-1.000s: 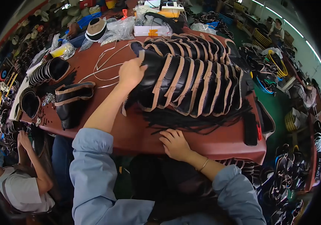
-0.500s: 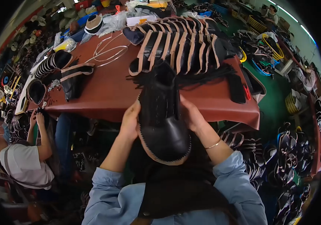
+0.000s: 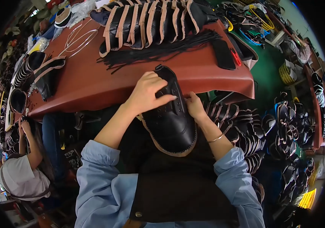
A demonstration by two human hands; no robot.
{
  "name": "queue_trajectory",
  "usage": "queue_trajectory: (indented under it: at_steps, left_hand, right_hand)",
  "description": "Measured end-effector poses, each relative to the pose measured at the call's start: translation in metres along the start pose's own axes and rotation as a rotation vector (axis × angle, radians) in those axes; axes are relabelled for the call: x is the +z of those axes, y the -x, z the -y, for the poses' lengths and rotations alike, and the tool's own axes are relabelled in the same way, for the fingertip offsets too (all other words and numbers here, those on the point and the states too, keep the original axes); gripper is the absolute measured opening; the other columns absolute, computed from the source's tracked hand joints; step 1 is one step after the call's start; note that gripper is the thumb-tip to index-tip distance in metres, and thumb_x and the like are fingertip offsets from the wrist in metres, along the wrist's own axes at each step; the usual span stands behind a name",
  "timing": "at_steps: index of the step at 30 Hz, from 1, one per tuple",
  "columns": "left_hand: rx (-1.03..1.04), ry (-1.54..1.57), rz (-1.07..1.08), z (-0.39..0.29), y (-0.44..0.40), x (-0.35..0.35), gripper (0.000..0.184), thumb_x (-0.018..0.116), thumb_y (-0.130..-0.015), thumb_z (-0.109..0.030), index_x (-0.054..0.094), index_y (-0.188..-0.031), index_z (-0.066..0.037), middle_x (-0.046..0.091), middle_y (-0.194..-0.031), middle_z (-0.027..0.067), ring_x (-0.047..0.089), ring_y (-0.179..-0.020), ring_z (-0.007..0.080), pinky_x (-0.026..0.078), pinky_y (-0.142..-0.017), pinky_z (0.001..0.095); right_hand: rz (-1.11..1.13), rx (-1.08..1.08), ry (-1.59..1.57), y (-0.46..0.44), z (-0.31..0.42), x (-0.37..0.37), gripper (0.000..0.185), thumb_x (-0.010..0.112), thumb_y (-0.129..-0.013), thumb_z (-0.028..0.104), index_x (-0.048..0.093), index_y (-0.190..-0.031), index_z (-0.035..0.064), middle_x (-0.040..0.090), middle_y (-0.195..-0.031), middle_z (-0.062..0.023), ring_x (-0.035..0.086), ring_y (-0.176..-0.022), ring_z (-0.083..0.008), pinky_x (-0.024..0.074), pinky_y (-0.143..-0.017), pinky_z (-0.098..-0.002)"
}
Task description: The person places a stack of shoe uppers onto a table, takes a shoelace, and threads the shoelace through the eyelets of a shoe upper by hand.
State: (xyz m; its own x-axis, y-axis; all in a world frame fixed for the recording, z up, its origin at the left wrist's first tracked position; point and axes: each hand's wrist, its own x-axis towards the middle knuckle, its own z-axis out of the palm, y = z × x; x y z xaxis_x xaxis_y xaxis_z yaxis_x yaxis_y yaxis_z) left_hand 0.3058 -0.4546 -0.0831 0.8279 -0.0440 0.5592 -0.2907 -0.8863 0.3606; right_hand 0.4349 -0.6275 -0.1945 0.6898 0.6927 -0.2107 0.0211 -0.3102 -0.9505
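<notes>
A black leather shoe upper [image 3: 170, 131] is held in front of my apron, toe toward me, its edge stitched along a tan border. My left hand [image 3: 147, 93] lies across the lacing part, fingers curled and thumb pressed beside the eyelets. At the upper's right edge, my right hand [image 3: 196, 108] grips the side with thumb and fingers. Part of the left side and the collar is hidden behind my left hand. Just beyond lies a bundle of black laces [image 3: 158, 53] on the table.
Rows of black uppers with tan edges [image 3: 147, 24] lie on the red-brown table [image 3: 94, 76]. A black case [image 3: 223, 55] and a red-handled tool [image 3: 235, 57] are at its right. A co-worker [image 3: 22, 171] works at the left. More uppers [image 3: 246, 129] are stacked at right.
My left hand has moved from the upper's left side up onto its eyelets. My right hand still holds the right side. The view has shifted, and the upper tilts slightly.
</notes>
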Motion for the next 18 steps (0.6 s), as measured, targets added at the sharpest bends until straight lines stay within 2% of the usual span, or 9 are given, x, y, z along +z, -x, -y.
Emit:
queue_trajectory:
  at_steps: [2,3,6,9,10,11,13,16,18]
  left_hand:
    - [-0.177,0.081,-0.062,0.033,0.015,0.018,0.036,0.075,-0.072,-0.033,0.063,-0.084,-0.001,0.062,-0.077,0.0142,0.058,-0.077,0.0338,0.045,-0.075,0.0409]
    - [-0.264,0.07,-0.019,0.038,0.018,0.019,0.035,0.074,-0.073,-0.033,0.063,-0.085,-0.002,0.062,-0.078,0.0145,0.058,-0.078,0.0353,0.045,-0.074,0.043]
    - [-0.29,0.036,-0.002,0.058,0.02,0.032,0.034,0.072,-0.075,-0.034,0.063,-0.086,-0.003,0.062,-0.077,0.0141,0.058,-0.078,0.0357,0.045,-0.074,0.0437]
    - [-0.257,-0.065,0.048,0.064,0.028,0.038,0.034,0.069,-0.078,-0.032,0.061,-0.088,-0.001,0.062,-0.081,0.0137,0.058,-0.085,0.0341,0.044,-0.083,0.0423]
    - [-0.243,-0.152,0.018,0.059,0.031,0.034,0.034,0.067,-0.08,-0.032,0.06,-0.092,0.0,0.062,-0.093,0.0141,0.057,-0.096,0.0325,0.041,-0.09,0.042]
    - [-0.263,-0.155,0.014,0.054,0.035,0.031,0.034,0.067,-0.08,-0.032,0.06,-0.092,0.0,0.062,-0.093,0.0141,0.057,-0.096,0.0325,0.041,-0.09,0.042]
    - [-0.227,-0.24,-0.076,0.042,0.042,0.021,0.033,0.067,-0.081,-0.029,0.059,-0.096,0.0,0.061,-0.105,0.0144,0.055,-0.105,0.0313,0.041,-0.094,0.0424]
    - [-0.357,-0.051,-0.185,0.04,0.052,0.021,0.032,0.068,-0.081,-0.025,0.058,-0.099,0.0,0.058,-0.113,0.0147,0.052,-0.109,0.0315,0.041,-0.094,0.0414]
    - [-0.409,0.017,-0.215,0.034,0.05,0.024,0.032,0.07,-0.079,-0.02,0.058,-0.1,0.001,0.06,-0.11,0.0143,0.054,-0.104,0.0322,0.044,-0.09,0.0398]
  right_hand:
    - [0.035,0.029,0.045,-0.005,-0.008,0.001,0.023,0.045,-0.088,-0.003,0.056,-0.108,-0.0052,0.063,-0.091,-0.0138,0.06,-0.083,-0.017,0.0481,-0.073,-0.0273]
    - [0.037,0.032,0.045,-0.01,-0.009,0.001,0.023,0.045,-0.088,-0.003,0.056,-0.108,-0.0052,0.063,-0.091,-0.0138,0.06,-0.083,-0.017,0.0481,-0.073,-0.0273]
    - [0.078,0.123,-0.013,-0.014,-0.023,0.001,0.028,0.041,-0.085,-0.005,0.057,-0.107,-0.0058,0.063,-0.091,-0.0136,0.059,-0.086,-0.0183,0.0475,-0.077,-0.028]
    - [0.094,0.036,0.083,-0.037,-0.042,-0.001,0.026,0.041,-0.086,-0.005,0.056,-0.107,-0.0068,0.063,-0.094,-0.0143,0.059,-0.087,-0.0185,0.0472,-0.079,-0.0284]
    - [0.092,-0.01,0.125,-0.039,-0.046,-0.001,0.026,0.041,-0.086,-0.005,0.056,-0.107,-0.0074,0.063,-0.094,-0.0145,0.059,-0.087,-0.0189,0.0473,-0.079,-0.029]
    - [0.092,-0.049,0.165,-0.038,-0.053,0.0,0.026,0.041,-0.086,-0.005,0.055,-0.108,-0.008,0.063,-0.095,-0.0147,0.059,-0.087,-0.0192,0.0474,-0.079,-0.0297]
    - [0.123,-0.039,0.189,-0.035,-0.05,-0.001,0.025,0.04,-0.086,-0.005,0.054,-0.107,-0.0077,0.063,-0.095,-0.0143,0.059,-0.086,-0.0193,0.0477,-0.079,-0.0301]
    - [0.157,-0.025,0.225,-0.033,-0.048,-0.003,0.025,0.039,-0.087,-0.004,0.054,-0.106,-0.0067,0.064,-0.094,-0.0157,0.061,-0.086,-0.0216,0.0478,-0.079,-0.0315]
    - [0.176,-0.017,0.244,-0.032,-0.042,-0.006,0.025,0.039,-0.086,-0.004,0.054,-0.106,-0.0059,0.064,-0.093,-0.0174,0.062,-0.086,-0.0237,0.0478,-0.08,-0.0325]
